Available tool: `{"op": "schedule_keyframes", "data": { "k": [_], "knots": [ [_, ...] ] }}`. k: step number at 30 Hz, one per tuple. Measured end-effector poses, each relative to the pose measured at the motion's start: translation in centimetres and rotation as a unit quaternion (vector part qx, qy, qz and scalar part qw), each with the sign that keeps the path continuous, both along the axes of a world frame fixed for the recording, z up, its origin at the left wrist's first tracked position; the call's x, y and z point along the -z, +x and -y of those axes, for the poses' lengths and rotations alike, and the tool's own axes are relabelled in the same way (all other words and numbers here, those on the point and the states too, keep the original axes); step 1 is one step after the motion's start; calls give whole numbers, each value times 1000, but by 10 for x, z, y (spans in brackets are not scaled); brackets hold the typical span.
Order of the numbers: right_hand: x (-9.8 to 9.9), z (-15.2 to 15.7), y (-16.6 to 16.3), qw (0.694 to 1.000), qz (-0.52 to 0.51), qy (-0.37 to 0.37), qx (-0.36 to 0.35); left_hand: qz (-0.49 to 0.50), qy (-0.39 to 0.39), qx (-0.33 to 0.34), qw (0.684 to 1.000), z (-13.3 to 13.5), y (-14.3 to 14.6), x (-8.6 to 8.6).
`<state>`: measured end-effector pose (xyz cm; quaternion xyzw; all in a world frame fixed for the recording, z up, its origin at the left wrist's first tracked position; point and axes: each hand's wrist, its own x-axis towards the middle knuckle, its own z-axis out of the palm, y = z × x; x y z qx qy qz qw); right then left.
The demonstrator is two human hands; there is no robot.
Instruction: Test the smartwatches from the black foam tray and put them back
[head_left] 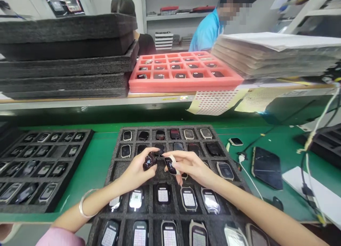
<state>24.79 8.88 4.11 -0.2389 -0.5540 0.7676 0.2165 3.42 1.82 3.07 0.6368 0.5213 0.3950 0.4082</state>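
Over the middle of a black foam tray [112,175] both hands hold smartwatch bodies without straps. Between the thumb and fingers of my left hand [140,167] is a dark smartwatch [149,161], its screen lit. A light-cased smartwatch [170,165], also lit, is pinched in my right hand [193,166]. The two watches are close together but apart. Below them, several watches with pale screens, such as a black one [163,194], lie in the tray's compartments. My hands cover some compartments of the middle rows.
Another watch tray [87,139] lies at the left. At the right are a phone [267,167], a loose watch [236,142] and cables [252,180]. A shelf above bears black foam stacks [66,66] and a pink tray [186,84]. Two people are behind it.
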Motion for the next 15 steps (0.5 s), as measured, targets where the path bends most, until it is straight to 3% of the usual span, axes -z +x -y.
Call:
{"op": "schedule_keyframes", "data": {
  "k": [4,8,12,15],
  "knots": [
    [0,-2,-4,999,-25,-46,9,133,-79,11,988,-1,1,-1],
    [0,-5,-6,996,-38,-78,13,285,-145,4,948,-2,2,-11],
    [1,-5,-6,998,-21,-46,43,354,-193,2,915,1,4,-17],
    [4,-3,-6,998,5,-16,56,364,-200,23,910,2,4,-13]
  ]
}}
